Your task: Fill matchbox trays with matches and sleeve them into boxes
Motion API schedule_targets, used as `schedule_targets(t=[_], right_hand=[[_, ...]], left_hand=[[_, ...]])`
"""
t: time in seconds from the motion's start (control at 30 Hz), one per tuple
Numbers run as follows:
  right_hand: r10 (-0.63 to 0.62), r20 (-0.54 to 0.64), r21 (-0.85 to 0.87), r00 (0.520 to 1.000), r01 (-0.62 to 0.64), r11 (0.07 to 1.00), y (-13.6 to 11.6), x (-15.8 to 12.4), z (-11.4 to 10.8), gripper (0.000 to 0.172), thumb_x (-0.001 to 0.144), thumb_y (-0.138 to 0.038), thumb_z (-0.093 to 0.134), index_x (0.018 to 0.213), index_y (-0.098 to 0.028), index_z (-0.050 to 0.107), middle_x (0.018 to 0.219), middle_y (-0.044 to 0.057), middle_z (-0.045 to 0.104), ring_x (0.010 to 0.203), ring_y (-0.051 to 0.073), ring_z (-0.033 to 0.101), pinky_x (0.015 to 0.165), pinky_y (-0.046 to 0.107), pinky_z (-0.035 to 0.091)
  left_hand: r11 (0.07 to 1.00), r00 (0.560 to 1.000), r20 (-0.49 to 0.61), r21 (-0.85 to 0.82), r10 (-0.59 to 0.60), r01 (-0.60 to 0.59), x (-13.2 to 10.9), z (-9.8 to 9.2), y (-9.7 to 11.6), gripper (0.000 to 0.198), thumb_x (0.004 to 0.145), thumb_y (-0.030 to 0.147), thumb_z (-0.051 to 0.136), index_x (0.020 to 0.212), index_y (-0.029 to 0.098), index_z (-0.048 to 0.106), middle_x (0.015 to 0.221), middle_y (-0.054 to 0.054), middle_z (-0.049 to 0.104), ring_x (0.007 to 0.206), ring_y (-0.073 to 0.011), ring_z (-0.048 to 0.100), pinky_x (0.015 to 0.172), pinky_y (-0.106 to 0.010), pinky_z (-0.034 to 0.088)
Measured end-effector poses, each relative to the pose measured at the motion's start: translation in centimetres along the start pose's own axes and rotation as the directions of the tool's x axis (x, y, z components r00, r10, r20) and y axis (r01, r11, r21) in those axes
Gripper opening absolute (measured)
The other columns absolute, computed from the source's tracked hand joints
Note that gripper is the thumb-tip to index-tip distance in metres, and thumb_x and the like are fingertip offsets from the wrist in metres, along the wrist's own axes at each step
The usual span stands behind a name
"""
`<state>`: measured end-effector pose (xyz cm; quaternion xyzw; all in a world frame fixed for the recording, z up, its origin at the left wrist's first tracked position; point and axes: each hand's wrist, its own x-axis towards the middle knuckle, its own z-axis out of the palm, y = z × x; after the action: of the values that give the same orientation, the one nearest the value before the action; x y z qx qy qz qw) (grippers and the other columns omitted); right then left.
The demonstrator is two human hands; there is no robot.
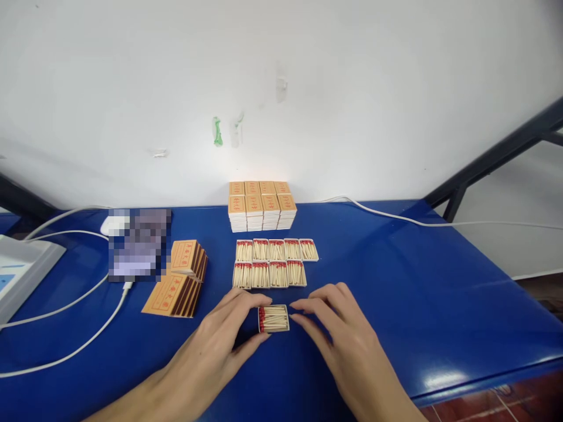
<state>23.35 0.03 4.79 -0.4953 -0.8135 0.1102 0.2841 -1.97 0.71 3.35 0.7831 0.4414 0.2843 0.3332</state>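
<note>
A small white matchbox tray (273,319) filled with red-headed matches lies on the blue table in front of me, match heads to the left. My left hand (224,337) has its thumb and index finger at the near and far sides of this tray's left end, holding it. Just off the tray's right end, my right hand (341,331) is empty, with thumb and fingers slightly apart. Beyond both hands, several more match-filled trays (278,274) stand side by side in two rows, heads facing away from me.
Stacked matchboxes (263,205) with orange labels stand against the white wall. Orange matchbox sleeves (173,293) are piled at left, beside a pixelated object (141,243) and a white cable (105,337). Another white cable (396,217) runs along the back right. A white device (26,275) sits far left.
</note>
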Motion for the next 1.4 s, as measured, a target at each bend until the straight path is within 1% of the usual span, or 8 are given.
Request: schedule_targets(t=[0.2, 0.33, 0.73, 0.93, 1.07, 1.13, 1.3, 1.4], right_hand=[[0.166, -0.073, -0.05, 0.983, -0.169, 0.984, 3.2, -2.0, -1.1, 0.01, 0.114, -0.029, 0.064, 0.122, -0.029, 0.07, 0.114, 0.007, 0.069, 0.106, 0.027, 0.064, 0.088, 0.044, 0.059], [0.216, -0.02, -0.062, 0.976, -0.216, 0.974, 4.1, -2.6, -1.0, 0.011, 0.115, -0.029, 0.06, 0.116, -0.027, 0.071, 0.112, 0.008, 0.069, 0.105, 0.028, 0.063, 0.089, 0.046, 0.059], [-0.046, -0.067, -0.068, 0.997, 0.041, 0.997, -2.0, -0.6, 1.2, 0.023, 0.112, -0.007, 0.054, 0.106, -0.02, 0.07, 0.098, 0.007, 0.069, 0.086, 0.023, 0.061, 0.073, 0.039, 0.057], [0.056, -0.045, 0.002, 0.997, -0.056, 0.998, -1.9, -0.6, 0.9, 0.009, 0.112, -0.02, 0.064, 0.119, -0.022, 0.069, 0.108, 0.009, 0.068, 0.094, 0.025, 0.067, 0.073, 0.039, 0.062], [0.121, 0.054, 0.051, 0.991, -0.123, 0.991, -1.7, -0.8, 0.8, 0.045, 0.1, -0.028, 0.084, 0.14, -0.026, 0.064, 0.124, 0.011, 0.067, 0.104, 0.027, 0.071, 0.08, 0.041, 0.068], [0.114, 0.073, 0.045, 0.991, -0.117, 0.992, -1.8, -0.8, 1.2, 0.047, 0.097, -0.024, 0.086, 0.139, -0.026, 0.065, 0.121, 0.01, 0.068, 0.103, 0.027, 0.071, 0.079, 0.041, 0.068], [0.111, -0.099, -0.012, 0.989, -0.113, 0.994, -2.4, -1.0, 2.2, 0.022, 0.104, -0.02, 0.073, 0.125, -0.022, 0.069, 0.109, 0.009, 0.068, 0.093, 0.025, 0.069, 0.074, 0.041, 0.066], [0.153, -0.209, -0.044, 0.966, -0.166, 0.985, -2.7, -1.4, 2.6, 0.028, 0.104, -0.028, 0.072, 0.13, -0.02, 0.066, 0.105, 0.01, 0.066, 0.091, 0.026, 0.068, 0.073, 0.044, 0.066]], left_hand=[[0.999, 0.999, 0.021, 0.006, 0.046, -0.046, 0.2, -0.3, 0.3, 0.033, 0.111, 0.02, 0.069, 0.139, 0.036, 0.062, 0.128, -0.001, 0.073, 0.123, -0.0205, 0.073, 0.106, -0.036, 0.064], [0.999, 0.999, 0.016, 0.01, 0.044, -0.044, 0.2, -0.2, 0.2, 0.037, 0.112, 0.02, 0.067, 0.143, 0.037, 0.059, 0.131, 0.0, 0.073, 0.123, -0.0192, 0.074, 0.107, -0.036, 0.063], [0.999, 1.0, -0.009, 0.017, 0.029, -0.029, -0.2, 0.2, -0.3, 0.04, 0.111, 0.017, 0.068, 0.144, 0.037, 0.058, 0.132, 0.001, 0.072, 0.122, -0.0175, 0.074, 0.106, -0.034, 0.063], [1.0, 0.999, -0.026, 0.014, 0.019, -0.018, -0.2, 0.2, -0.2, 0.046, 0.111, 0.018, 0.066, 0.15, 0.04, 0.054, 0.143, 0.002, 0.071, 0.132, -0.0167, 0.073, 0.114, -0.033, 0.061], [1.0, 0.999, -0.043, 0.016, 0.012, -0.012, -0.3, 0.3, 0.0, 0.049, 0.11, 0.017, 0.066, 0.152, 0.039, 0.054, 0.143, 0.001, 0.072, 0.129, -0.0161, 0.075, 0.112, -0.031, 0.063], [1.0, 0.998, -0.054, 0.018, 0.015, -0.014, -0.3, 0.3, 0.0, 0.051, 0.11, 0.016, 0.065, 0.154, 0.039, 0.053, 0.144, 0.001, 0.072, 0.128, -0.0161, 0.076, 0.113, -0.031, 0.063], [1.0, 0.996, -0.087, 0.022, 0.016, -0.014, -0.2, 0.4, 0.0, 0.055, 0.107, 0.015, 0.067, 0.154, 0.039, 0.052, 0.142, 0.001, 0.073, 0.126, -0.0158, 0.076, 0.112, -0.031, 0.064], [1.0, 0.996, -0.09, 0.026, 0.009, -0.006, -0.3, 0.4, 0.1, 0.057, 0.107, 0.015, 0.067, 0.155, 0.041, 0.051, 0.142, 0.002, 0.072, 0.126, -0.0153, 0.076, 0.112, -0.031, 0.065]])
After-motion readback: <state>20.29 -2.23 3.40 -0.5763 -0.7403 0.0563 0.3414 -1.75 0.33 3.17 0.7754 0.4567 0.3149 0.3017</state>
